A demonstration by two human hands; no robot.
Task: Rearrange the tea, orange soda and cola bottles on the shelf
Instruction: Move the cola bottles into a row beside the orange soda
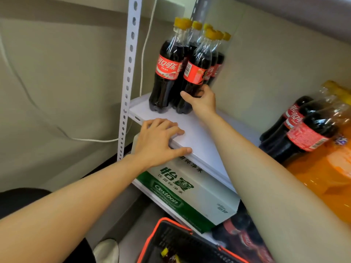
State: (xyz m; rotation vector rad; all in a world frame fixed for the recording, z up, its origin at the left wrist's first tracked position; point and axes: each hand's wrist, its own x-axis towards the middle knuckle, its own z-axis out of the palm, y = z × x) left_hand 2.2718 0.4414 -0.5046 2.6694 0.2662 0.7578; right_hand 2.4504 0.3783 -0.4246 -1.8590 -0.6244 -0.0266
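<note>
Head view: your right hand (203, 99) wraps the lower body of a cola bottle (195, 73), thumb on the front and fingers round the far side. That bottle stands upright at the front of a cluster of cola bottles (191, 59) with yellow caps, packed touching each other at the back left corner of the white shelf (199, 141). Just beside it to the left stands another front cola bottle (167, 73), label facing you.

Your left hand (159, 139) lies flat and spread on the shelf's front edge, fingers on top, thumb along the edge lip, holding nothing. It sits near the left end of the shelf, next to the perforated white upright (129, 73).

At the shelf's right end another group of cola bottles (302, 128) leans tilted, touching orange soda bottles (326, 171), which are blurred at the frame edge.

Under the shelf a white and green water carton (188, 194) sits on the lower shelf level. Below that, a black basket with orange rim (182, 242) is partly in view. A white cable (146, 44) runs down the wall behind the upright.
</note>
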